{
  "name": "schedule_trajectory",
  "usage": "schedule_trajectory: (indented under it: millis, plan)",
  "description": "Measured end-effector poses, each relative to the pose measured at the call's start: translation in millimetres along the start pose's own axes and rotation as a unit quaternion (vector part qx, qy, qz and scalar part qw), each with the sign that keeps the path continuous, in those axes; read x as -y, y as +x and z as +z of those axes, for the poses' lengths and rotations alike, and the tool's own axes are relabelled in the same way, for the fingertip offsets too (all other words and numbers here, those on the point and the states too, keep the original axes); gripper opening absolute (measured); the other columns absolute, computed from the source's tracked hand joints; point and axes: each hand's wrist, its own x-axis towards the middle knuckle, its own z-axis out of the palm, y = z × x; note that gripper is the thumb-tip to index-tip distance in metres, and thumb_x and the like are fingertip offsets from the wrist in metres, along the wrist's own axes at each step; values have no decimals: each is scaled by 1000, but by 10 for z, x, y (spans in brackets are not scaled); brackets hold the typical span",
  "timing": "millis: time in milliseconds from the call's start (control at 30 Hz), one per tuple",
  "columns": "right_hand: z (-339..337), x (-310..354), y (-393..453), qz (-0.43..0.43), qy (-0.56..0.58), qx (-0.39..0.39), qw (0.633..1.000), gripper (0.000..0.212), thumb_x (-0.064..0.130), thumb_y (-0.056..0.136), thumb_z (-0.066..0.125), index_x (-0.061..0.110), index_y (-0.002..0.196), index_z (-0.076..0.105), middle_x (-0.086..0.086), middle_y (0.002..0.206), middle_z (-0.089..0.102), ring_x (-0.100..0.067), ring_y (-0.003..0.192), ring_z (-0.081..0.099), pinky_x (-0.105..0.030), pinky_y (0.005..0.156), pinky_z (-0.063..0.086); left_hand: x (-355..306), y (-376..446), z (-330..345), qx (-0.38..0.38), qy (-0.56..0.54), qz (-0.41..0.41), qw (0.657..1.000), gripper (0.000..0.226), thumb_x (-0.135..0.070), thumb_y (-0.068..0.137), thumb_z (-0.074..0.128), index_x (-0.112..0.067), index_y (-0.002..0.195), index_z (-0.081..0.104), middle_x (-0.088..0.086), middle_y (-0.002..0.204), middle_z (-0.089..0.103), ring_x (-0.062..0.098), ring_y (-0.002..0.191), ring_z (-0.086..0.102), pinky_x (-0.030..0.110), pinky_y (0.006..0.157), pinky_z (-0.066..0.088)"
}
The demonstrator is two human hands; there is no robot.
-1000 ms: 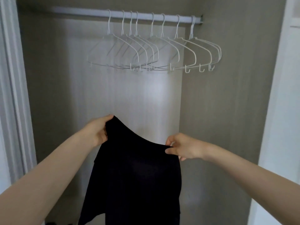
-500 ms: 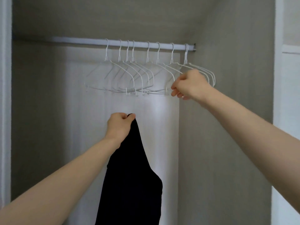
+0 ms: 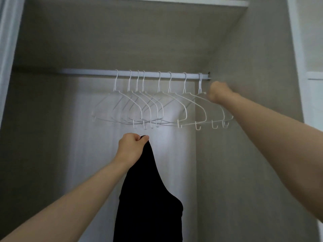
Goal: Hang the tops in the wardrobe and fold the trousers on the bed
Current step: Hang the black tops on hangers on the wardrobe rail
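A black top [image 3: 148, 198] hangs limp from my left hand [image 3: 130, 148], which grips its upper edge in a fist below the row of hangers. Several white wire hangers [image 3: 150, 109] hang on the white wardrobe rail [image 3: 97, 72]. My right hand [image 3: 217, 92] is raised at the right end of the rail, its fingers curled round the shoulder of the rightmost hanger [image 3: 216, 109]. The lower part of the top runs out of view at the bottom.
The wardrobe's grey right wall [image 3: 248, 137] stands just behind my right hand. A shelf underside [image 3: 122, 32] spans above the rail. A white door frame [image 3: 7, 41] borders the left, another white panel [image 3: 312, 102] the right.
My right hand let go of the black top, rose to the hangers and then moved right to the last hanger. The top now hangs from my left hand alone.
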Motion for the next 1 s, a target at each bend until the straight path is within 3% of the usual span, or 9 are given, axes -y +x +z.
schedule_trajectory:
  millis: [100, 133, 200, 267, 467, 633, 767, 867, 1000]
  plan:
    - [96, -107, 85, 38, 40, 29, 998, 37, 19, 98, 47, -13, 114, 57, -28, 115, 63, -37, 109, 61, -37, 92, 47, 58, -7, 51, 8, -1, -1, 1000, 49, -29, 92, 62, -15, 59, 30, 6, 59, 27, 19, 55, 30, 29, 53, 25]
    - [131, -121, 116, 59, 63, 44, 995, 32, 16, 99, 46, -12, 97, 61, -25, 88, 71, -30, 85, 70, -33, 76, 52, 76, -17, 76, 9, 2, -4, 1000, 49, -29, 92, 62, -15, 58, 30, 5, 58, 27, 18, 55, 30, 29, 52, 25]
    - [211, -136, 191, 115, 158, 73, 978, 31, 6, 98, 44, -6, 73, 55, -11, 38, 57, -18, 34, 59, -21, 40, 45, 99, -36, 121, 15, 5, -10, 1000, 50, -29, 92, 62, -17, 57, 28, 4, 57, 27, 19, 55, 30, 28, 52, 25]
    - [280, -165, 217, 156, 270, 104, 945, 22, -1, 97, 43, -5, 76, 50, -8, 31, 51, -15, 23, 50, -18, 32, 40, 130, -52, 159, 22, 6, -17, 1000, 49, -30, 92, 62, -16, 58, 30, 5, 58, 27, 18, 55, 30, 28, 53, 25]
    - [501, -184, 217, 183, 424, 107, 880, 22, 9, 97, 41, 8, 77, 50, -6, 48, 60, -19, 46, 57, -25, 52, 45, 177, -75, 164, 43, -1, -23, 999, 46, -31, 92, 62, -14, 60, 34, 7, 62, 30, 18, 56, 32, 28, 56, 26]
    - [632, -195, 317, 148, 343, -20, 928, 24, -1, 91, 50, 1, 68, 47, -19, 85, 54, -27, 71, 52, -29, 57, 42, 143, -67, 83, 31, 42, -7, 999, 52, -27, 92, 62, -17, 56, 26, 6, 59, 26, 20, 56, 28, 29, 50, 23]
    - [594, -210, 326, 150, 304, -24, 941, 18, 0, 93, 47, -12, 94, 60, -27, 91, 57, -34, 90, 58, -30, 62, 41, 158, -83, -1, 35, 100, 15, 994, 52, -25, 93, 59, -16, 56, 25, 4, 57, 26, 21, 56, 28, 31, 51, 24]
    - [488, -187, 264, 143, 312, -44, 938, 34, 7, 96, 41, -8, 123, 54, -24, 127, 55, -36, 119, 53, -34, 83, 44, 186, -74, -66, 36, 107, 5, 994, 52, -26, 94, 59, -16, 56, 25, 3, 57, 26, 21, 57, 29, 31, 52, 24]
    - [353, -133, 56, 149, 276, -85, 945, 30, 4, 96, 43, -14, 116, 57, -30, 122, 58, -42, 115, 56, -36, 79, 42, 221, -90, -158, 37, 109, 1, 993, 52, -25, 95, 58, -16, 56, 26, 3, 56, 29, 21, 56, 32, 30, 53, 26]
